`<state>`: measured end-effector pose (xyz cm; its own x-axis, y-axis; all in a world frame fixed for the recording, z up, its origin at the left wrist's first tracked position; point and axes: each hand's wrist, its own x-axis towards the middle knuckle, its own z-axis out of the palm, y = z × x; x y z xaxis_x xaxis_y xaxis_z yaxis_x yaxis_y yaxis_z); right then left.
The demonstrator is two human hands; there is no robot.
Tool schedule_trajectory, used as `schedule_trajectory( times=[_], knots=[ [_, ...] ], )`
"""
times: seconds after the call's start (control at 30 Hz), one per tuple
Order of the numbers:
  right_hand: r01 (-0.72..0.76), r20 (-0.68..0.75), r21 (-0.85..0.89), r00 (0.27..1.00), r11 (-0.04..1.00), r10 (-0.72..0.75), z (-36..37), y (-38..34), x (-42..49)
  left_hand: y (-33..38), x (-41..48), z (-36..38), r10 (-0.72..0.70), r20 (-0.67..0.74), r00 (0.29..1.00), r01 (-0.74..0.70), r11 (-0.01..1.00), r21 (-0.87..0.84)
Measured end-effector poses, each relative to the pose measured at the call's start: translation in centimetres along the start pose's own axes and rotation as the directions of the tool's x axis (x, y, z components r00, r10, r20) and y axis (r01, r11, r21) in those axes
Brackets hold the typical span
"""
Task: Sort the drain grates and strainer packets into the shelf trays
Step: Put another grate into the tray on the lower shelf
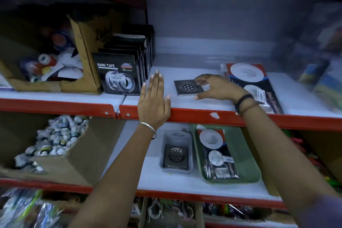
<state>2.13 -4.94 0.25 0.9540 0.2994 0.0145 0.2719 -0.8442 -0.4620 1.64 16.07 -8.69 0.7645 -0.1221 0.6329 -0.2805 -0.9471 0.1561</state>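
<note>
A dark square drain grate [187, 87] lies flat on the upper shelf [185, 102]. My right hand [216, 87] reaches over its right edge, with fingers and thumb closing around that side. My left hand [154, 98] rests flat and open on the shelf's front lip, left of the grate. A strainer packet [253, 83] lies on the same shelf, partly under my right wrist. On the lower shelf, a small grey tray [166, 153] holds another grate [175, 156], and a green tray [240, 153] holds a strainer packet [216, 152].
Black nano tape boxes [120, 74] stand upright just left of my left hand. Cardboard boxes [55, 83] of small goods fill the left of both shelves. Blurred packets [325, 72] sit at the far right. The red shelf edge [203, 114] runs across the front.
</note>
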Motion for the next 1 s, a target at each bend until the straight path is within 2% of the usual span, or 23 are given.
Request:
schedule_trajectory(
  times=[0.07, 0.13, 0.2, 0.27, 0.5, 0.53, 0.6, 0.7, 0.77, 0.87, 0.93, 1.0],
  knots=[
    [-0.056, 0.117, -0.138, 0.990, 0.989, 0.072, 0.4, 1.0, 3.6, -0.1, 0.0, 0.1, 0.005, 0.002, 1.000, -0.005, 1.000, 0.002],
    [-0.101, 0.235, -0.185, 0.961, 0.977, 0.144, 0.6, 2.1, 6.3, -0.2, 0.1, 0.2, 0.014, -0.010, 1.000, -0.014, 1.000, 0.009],
    [-0.129, 0.322, -0.172, 0.930, 0.976, 0.180, 0.6, 3.3, 8.0, -0.3, 0.1, 0.3, 0.014, -0.019, 1.000, -0.014, 1.000, 0.011],
    [-0.143, 0.339, -0.130, 0.923, 0.981, 0.180, 0.6, 4.1, 8.8, -0.4, 0.1, 0.5, 0.020, -0.029, 0.999, -0.019, 1.000, 0.008],
    [-0.024, 0.149, -0.338, 0.986, 0.941, 0.078, 1.0, 4.1, 8.5, -0.5, 0.1, 0.7, 0.021, -0.031, 0.999, -0.021, 1.000, 0.011],
    [-0.019, 0.118, -0.325, 0.991, 0.945, 0.061, 0.8, 3.9, 7.8, -0.5, 0.1, 0.7, 0.019, -0.030, 0.999, -0.019, 1.000, 0.010],
    [0.025, 0.051, -0.188, 0.999, 0.982, -0.015, -0.2, 3.4, 5.8, -0.4, 0.1, 0.6, 0.022, -0.036, 0.999, -0.021, 1.000, 0.006],
    [0.164, -0.076, -0.033, 0.983, 0.986, -0.166, -2.0, 1.7, 1.6, -0.3, 0.2, 0.5, 0.026, -0.059, 0.998, -0.025, 1.000, 0.012],
    [0.256, -0.031, 0.012, 0.966, 0.967, -0.255, -2.3, 0.2, -2.3, -0.2, 0.0, 0.4, 0.028, -0.066, 0.997, -0.027, 0.999, 0.019],
    [0.402, 0.144, 0.077, 0.901, 0.912, -0.409, -0.8, -1.1, -7.6, -0.1, 0.0, 0.3, 0.020, -0.050, 0.999, -0.018, 0.999, 0.027],
    [0.384, 0.266, 0.122, 0.876, 0.915, -0.403, 1.6, -0.6, -9.2, 0.0, 0.1, 0.3, 0.010, -0.053, 0.999, -0.009, 0.999, 0.031],
    [0.321, 0.366, 0.093, 0.869, 0.942, -0.333, 4.8, 0.4, -9.4, -0.1, 0.1, 0.5, 0.013, -0.067, 0.998, -0.010, 0.999, 0.042]
  ],
)
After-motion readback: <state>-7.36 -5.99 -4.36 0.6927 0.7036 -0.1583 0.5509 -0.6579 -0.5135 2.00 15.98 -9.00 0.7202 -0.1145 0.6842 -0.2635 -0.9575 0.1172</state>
